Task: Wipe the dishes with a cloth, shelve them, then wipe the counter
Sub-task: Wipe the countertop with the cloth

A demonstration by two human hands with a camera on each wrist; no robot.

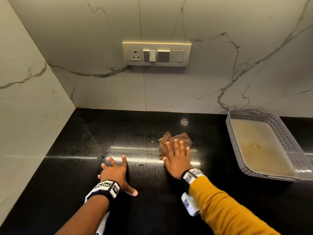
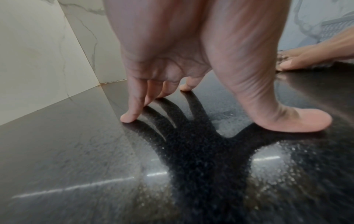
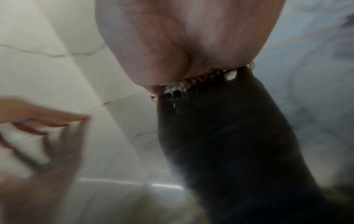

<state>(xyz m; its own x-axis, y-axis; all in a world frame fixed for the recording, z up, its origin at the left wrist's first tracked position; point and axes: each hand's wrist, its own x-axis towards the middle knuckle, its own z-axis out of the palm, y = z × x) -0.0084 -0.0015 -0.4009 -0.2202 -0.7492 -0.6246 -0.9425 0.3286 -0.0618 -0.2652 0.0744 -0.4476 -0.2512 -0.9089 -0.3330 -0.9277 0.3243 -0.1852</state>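
While right hand (image 1: 176,160) fingers press cloth (image 1: 176,140) flat | left hand (image 1: 116,173) splayed on counter (image 1: 67,184) | basket (image 1: 264,122) right

No words, brands or numbers can be read anywhere. The wristbands (image 1: 107,186) carry only black-and-white square code markers, and the switch plate (image 1: 156,54) on the wall bears no lettering.

Black speckled worktop (image 1: 101,133); on it a brown striped cloth (image 1: 176,139). Right of the cloth, a grey perforated basket (image 1: 279,131). White grey-veined wall (image 1: 84,31); mustard sleeve (image 1: 225,209).
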